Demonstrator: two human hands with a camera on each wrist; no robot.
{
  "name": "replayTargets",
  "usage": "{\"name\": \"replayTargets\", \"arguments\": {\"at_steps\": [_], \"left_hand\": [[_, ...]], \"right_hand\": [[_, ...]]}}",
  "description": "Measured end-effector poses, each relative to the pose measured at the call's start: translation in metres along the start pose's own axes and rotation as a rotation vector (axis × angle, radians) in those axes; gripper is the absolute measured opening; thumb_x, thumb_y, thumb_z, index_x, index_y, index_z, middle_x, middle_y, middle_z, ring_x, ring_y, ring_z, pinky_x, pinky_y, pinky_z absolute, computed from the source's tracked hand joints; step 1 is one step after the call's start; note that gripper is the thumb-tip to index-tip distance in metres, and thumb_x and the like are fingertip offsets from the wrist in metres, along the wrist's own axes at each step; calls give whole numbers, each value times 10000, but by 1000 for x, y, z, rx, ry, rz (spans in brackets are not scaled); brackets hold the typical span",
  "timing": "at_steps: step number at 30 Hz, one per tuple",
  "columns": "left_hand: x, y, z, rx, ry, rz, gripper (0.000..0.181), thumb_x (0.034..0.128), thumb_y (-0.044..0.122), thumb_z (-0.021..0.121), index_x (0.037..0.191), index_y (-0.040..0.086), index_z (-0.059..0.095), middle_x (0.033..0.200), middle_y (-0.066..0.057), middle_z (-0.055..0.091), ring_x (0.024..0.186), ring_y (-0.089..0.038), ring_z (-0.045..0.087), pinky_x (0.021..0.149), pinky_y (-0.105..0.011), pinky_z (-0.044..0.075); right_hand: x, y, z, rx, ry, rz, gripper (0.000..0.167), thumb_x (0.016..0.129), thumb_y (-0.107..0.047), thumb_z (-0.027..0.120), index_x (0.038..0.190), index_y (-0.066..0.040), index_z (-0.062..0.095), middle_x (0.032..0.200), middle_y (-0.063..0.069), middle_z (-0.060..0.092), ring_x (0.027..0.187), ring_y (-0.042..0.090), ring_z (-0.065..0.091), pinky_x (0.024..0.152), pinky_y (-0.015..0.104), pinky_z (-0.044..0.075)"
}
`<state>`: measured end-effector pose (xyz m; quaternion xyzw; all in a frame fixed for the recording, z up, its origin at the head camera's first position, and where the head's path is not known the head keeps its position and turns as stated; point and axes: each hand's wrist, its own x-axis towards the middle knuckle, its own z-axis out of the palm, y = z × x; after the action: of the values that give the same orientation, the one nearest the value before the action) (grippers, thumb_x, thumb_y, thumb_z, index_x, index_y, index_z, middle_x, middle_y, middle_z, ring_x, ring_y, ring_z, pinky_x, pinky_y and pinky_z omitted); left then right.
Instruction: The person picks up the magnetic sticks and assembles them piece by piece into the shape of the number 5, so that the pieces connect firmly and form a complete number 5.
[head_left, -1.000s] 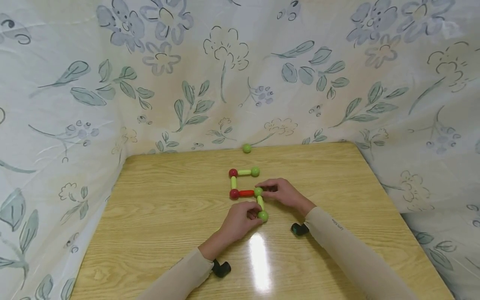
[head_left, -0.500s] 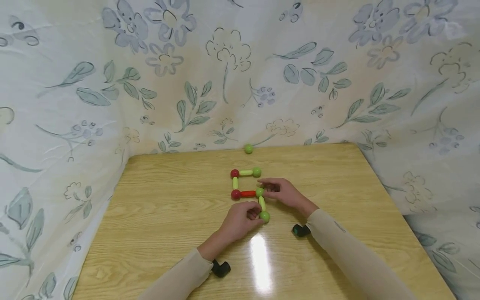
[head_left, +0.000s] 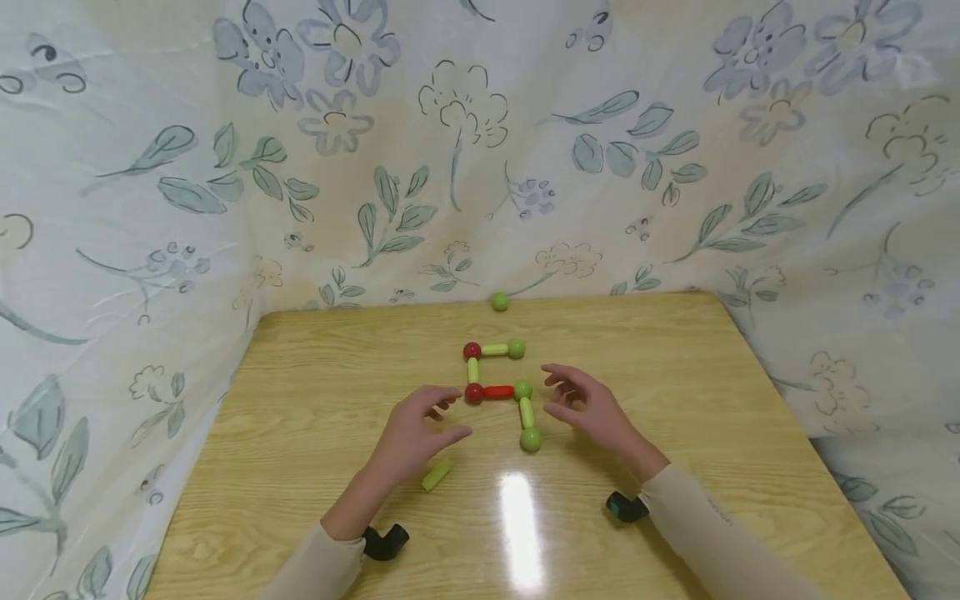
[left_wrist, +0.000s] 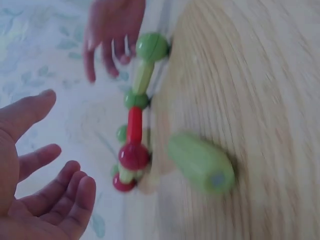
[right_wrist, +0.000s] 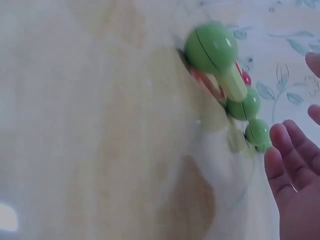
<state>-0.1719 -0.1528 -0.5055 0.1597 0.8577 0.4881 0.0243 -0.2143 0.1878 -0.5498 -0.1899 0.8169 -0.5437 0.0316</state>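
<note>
A chain of balls and rods lies on the wooden table, bent like a figure 5. Its red balls (head_left: 474, 393) are at the left bends, with a red rod (head_left: 498, 392) running to a green ball (head_left: 522, 389). From there a yellow-green rod (head_left: 527, 413) leads to the nearest green ball (head_left: 530, 439). My left hand (head_left: 411, 437) hovers left of the chain, fingers loosely bent, holding nothing. Below it lies a loose yellow-green rod (head_left: 437, 475), large in the left wrist view (left_wrist: 202, 162). To the chain's right, my right hand (head_left: 592, 410) is spread and touches nothing.
A single green ball (head_left: 500, 302) sits at the table's back edge, against the floral cloth (head_left: 480, 167). Dark wrist-worn devices (head_left: 386, 542) show under both sleeves. The wooden table (head_left: 315, 400) stretches around the chain on both sides.
My left hand has let go of the nearest green ball and moved left, above a loose rod that now shows. My right hand has drawn away from the chain to the right.
</note>
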Motion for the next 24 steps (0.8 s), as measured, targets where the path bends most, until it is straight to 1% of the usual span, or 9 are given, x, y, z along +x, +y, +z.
{"name": "replayTargets", "arguments": {"at_steps": [3,5,9,11,14,16,20,24], "left_hand": [[-13,-5,-8,28,21,-30,537,901,195,926,1377,63,716,1278,-121,702,1156,-357,649,963,-526,571],[-22,-8,-8,43,23,-35,533,891,182,932,1364,57,720,1261,-119,706,1135,-349,654,946,-515,575],[-38,-15,0,64,-6,-48,531,887,204,936,1352,54,727,1239,-84,712,1105,-300,656,926,-465,576],[-44,-19,5,77,-12,-71,526,888,231,936,1346,71,732,1231,-54,710,1097,-261,651,921,-436,574],[-51,-24,9,93,-1,-122,507,887,254,937,1330,104,739,1198,-21,700,1041,-215,639,884,-391,571],[-55,-26,9,89,11,-140,497,884,240,940,1318,106,739,1186,-21,697,1005,-204,633,845,-360,570],[-59,-27,6,87,26,-160,473,881,197,939,1295,84,739,1160,-48,702,944,-204,624,773,-306,550],[-62,-26,4,133,12,-171,462,875,169,937,1278,59,739,1112,-49,690,872,-185,583,736,-286,510]], "right_hand": [[-16,-2,7,2,-1,0,592,997,-148,823,1538,-103,587,1317,146,662,1058,269,653,955,349,552],[-24,-2,12,4,-10,12,590,992,-162,832,1530,-113,595,1310,118,663,1053,261,657,947,338,556],[-37,1,21,-6,-20,11,579,981,-177,848,1509,-131,615,1266,66,674,1004,264,654,866,315,563],[-39,3,25,-16,-19,-4,571,974,-178,856,1495,-135,627,1219,58,683,965,271,643,808,307,556],[-41,4,27,-38,-14,-26,547,966,-188,864,1469,-161,649,1137,45,686,919,273,622,752,303,532],[-41,5,28,-42,-11,-42,536,962,-188,867,1456,-167,660,1107,43,686,911,281,619,742,313,527],[-41,8,30,-41,-18,-73,511,954,-177,876,1427,-162,684,1102,28,698,935,293,635,769,344,538],[-41,12,33,-71,-33,-110,492,944,-180,886,1401,-165,704,1124,-20,710,976,252,656,815,351,552]]}}
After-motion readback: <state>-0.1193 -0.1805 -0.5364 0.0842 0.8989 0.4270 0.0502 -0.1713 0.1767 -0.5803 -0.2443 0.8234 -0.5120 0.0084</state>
